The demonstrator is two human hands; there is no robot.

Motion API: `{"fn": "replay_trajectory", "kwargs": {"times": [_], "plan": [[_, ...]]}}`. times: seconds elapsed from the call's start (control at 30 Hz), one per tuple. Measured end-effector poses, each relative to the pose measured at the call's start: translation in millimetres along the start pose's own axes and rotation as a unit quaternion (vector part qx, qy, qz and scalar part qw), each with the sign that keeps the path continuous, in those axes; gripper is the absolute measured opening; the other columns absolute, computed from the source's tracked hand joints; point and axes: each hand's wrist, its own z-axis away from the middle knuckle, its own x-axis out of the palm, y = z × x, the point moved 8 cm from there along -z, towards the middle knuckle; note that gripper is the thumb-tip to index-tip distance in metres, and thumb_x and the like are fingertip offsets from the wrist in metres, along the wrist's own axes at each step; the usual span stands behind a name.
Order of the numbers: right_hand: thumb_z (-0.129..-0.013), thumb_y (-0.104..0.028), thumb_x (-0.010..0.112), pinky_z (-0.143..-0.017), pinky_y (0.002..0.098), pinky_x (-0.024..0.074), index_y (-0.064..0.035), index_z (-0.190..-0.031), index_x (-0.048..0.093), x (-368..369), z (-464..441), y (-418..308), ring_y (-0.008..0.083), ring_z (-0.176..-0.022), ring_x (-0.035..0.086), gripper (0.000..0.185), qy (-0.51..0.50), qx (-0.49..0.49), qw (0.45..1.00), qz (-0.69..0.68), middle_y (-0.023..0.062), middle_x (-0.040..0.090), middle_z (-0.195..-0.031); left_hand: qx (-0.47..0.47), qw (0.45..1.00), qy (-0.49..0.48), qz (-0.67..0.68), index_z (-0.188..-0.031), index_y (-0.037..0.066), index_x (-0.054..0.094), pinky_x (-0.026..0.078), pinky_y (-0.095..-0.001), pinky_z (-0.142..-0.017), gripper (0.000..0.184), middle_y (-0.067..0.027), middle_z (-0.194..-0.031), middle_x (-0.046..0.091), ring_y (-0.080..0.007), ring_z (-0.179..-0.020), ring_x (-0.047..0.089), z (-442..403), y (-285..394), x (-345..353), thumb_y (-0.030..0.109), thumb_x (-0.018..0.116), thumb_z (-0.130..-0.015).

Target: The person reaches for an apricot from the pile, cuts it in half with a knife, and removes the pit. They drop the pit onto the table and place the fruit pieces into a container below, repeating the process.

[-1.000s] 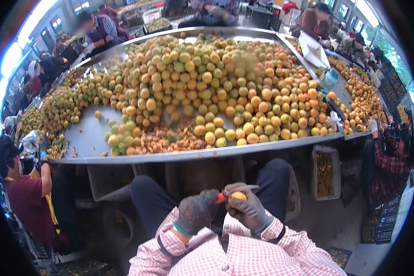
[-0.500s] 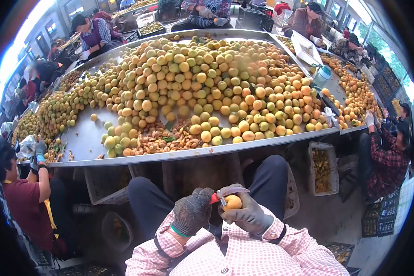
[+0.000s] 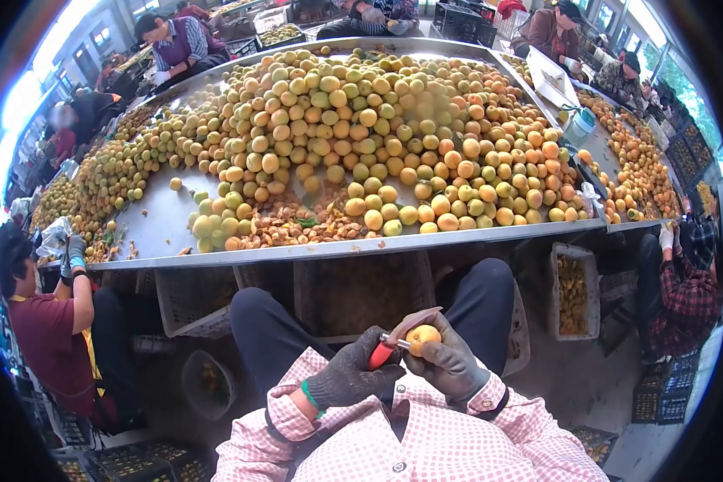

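Observation:
Both hands wear dark gloves and meet above my lap. My left hand (image 3: 349, 371) is closed round the red handle of a small tool (image 3: 380, 356), whose metal end points right against a fruit. My right hand (image 3: 450, 357) grips that yellow-orange fruit (image 3: 422, 339) between thumb and fingers. A pale, blurred curved strip, perhaps a blade, shows at the fruit's upper left. On the metal table (image 3: 157, 213) in front lies a large heap of yellow-green and orange fruits (image 3: 329, 120), with a pile of brownish-orange pieces (image 3: 297, 229) near its front edge.
Crates (image 3: 574, 293) and a round bucket (image 3: 209, 384) stand below the table edge. A white tray (image 3: 550, 80) and a bluish container (image 3: 580, 126) rest at the right. One co-worker (image 3: 52, 329) sits at the left, another (image 3: 683, 289) at the right; others work beyond the table.
The view has shifted slightly. The tool's red handle has tilted more upright, and the fruit has turned up and right between my hands, which remain closed.

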Motion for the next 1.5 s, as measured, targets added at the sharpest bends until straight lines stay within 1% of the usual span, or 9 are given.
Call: {"fn": "replay_trajectory", "kwargs": {"times": [0.07,0.27,0.43,0.83,1.13,1.2,1.27,1.33,1.5], "plan": [[-0.089,-0.027,0.064,-0.067,0.0176,0.0448,-0.0134,-0.113,0.051,13,1,-7,0.0092,-0.081,0.052,0.031,-0.077,-0.049,0.996,-0.007,0.0091,0.055,-0.113,-0.029,0.998,-0.036,0.035,-0.112,0.006,0.049,0.045,-0.0299,-0.082,0.035,-0.0064,-0.103,0.055,-0.0115,-0.093,0.051,1,-4,3,0.013,0.069,-0.085],[-0.086,-0.020,0.068,-0.076,0.0190,0.0436,-0.0077,-0.118,0.048,8,4,2,0.0078,-0.088,0.052,0.039,-0.085,-0.064,0.994,0.017,0.0073,0.052,-0.116,0.020,0.998,-0.002,0.058,-0.112,0.006,0.053,0.049,-0.0297,-0.078,0.029,-0.0052,-0.099,0.061,-0.0134,-0.088,0.058,-1,4,6,0.005,0.064,-0.086],[-0.084,-0.013,0.069,-0.076,0.0193,0.0433,-0.0076,-0.120,0.045,-5,8,8,0.0075,-0.088,0.050,0.043,-0.067,-0.074,0.992,0.073,0.0049,0.049,-0.107,-0.003,0.973,0.002,-0.230,-0.108,0.005,0.053,0.050,-0.0354,-0.067,0.029,-0.0157,-0.088,0.063,-0.0307,-0.076,0.065,3,-1,3,0.006,0.067,-0.082],[-0.085,-0.007,0.065,-0.082,0.0249,0.0414,-0.0077,-0.115,0.047,2,12,4,0.0098,-0.093,0.047,0.035,0.016,-0.137,0.963,0.230,0.0053,0.044,-0.107,0.032,0.948,0.031,-0.315,-0.105,0.009,0.053,0.050,-0.0464,-0.062,0.032,-0.0184,-0.082,0.064,-0.0393,-0.075,0.064,-6,-2,2,0.013,0.068,-0.077],[-0.082,0.001,0.067,-0.083,0.0206,0.0425,-0.0035,-0.118,0.047,-13,-3,-12,0.0077,-0.093,0.053,0.041,0.016,-0.083,0.907,0.413,0.0036,0.052,-0.106,0.084,0.928,0.072,-0.357,-0.107,0.008,0.052,0.052,-0.0409,-0.063,0.040,-0.0162,-0.083,0.063,-0.0315,-0.069,0.065,-19,-3,-6,0.015,0.074,-0.074],[-0.083,-0.013,0.071,-0.086,0.0213,0.0427,-0.0029,-0.121,0.050,-15,-10,-15,0.0090,-0.099,0.054,0.044,-0.024,-0.059,0.981,0.182,0.0046,0.056,-0.112,0.044,0.990,0.092,-0.099,-0.111,0.007,0.048,0.051,-0.0360,-0.061,0.039,-0.0090,-0.081,0.058,-0.0207,-0.063,0.062,-24,-6,-11,0.011,0.071,-0.079],[-0.084,-0.024,0.070,-0.086,0.0220,0.0437,-0.0035,-0.124,0.049,-9,-11,-26,0.0103,-0.097,0.055,0.050,-0.030,-0.079,0.991,0.101,0.0049,0.056,-0.114,0.172,0.979,0.091,-0.063,-0.114,0.008,0.045,0.046,-0.0286,-0.052,0.039,-0.0035,-0.080,0.053,-0.0112,-0.058,0.053,-25,19,-11,0.009,0.068,-0.083],[-0.084,-0.030,0.069,-0.084,0.0235,0.0462,-0.0038,-0.126,0.047,-21,-11,-26,0.0130,-0.098,0.057,0.055,-0.017,-0.061,0.995,0.076,0.0067,0.055,-0.117,-0.023,0.937,0.036,0.346,-0.126,0.011,0.044,0.044,-0.0243,-0.053,0.041,-0.0012,-0.074,0.050,-0.0114,-0.060,0.051,-20,9,-8,0.010,0.062,-0.089],[-0.080,-0.016,0.073,-0.083,0.0285,0.0519,-0.0036,-0.128,0.046,-25,-10,-35,0.0198,-0.101,0.059,0.056,0.000,-0.067,0.997,-0.048,0.0123,0.052,-0.122,0.116,0.960,0.139,0.213,-0.127,0.010,0.043,0.043,-0.0232,-0.052,0.045,-0.0039,-0.078,0.055,-0.0096,-0.061,0.051,-9,44,-40,0.010,0.064,-0.087]]}}
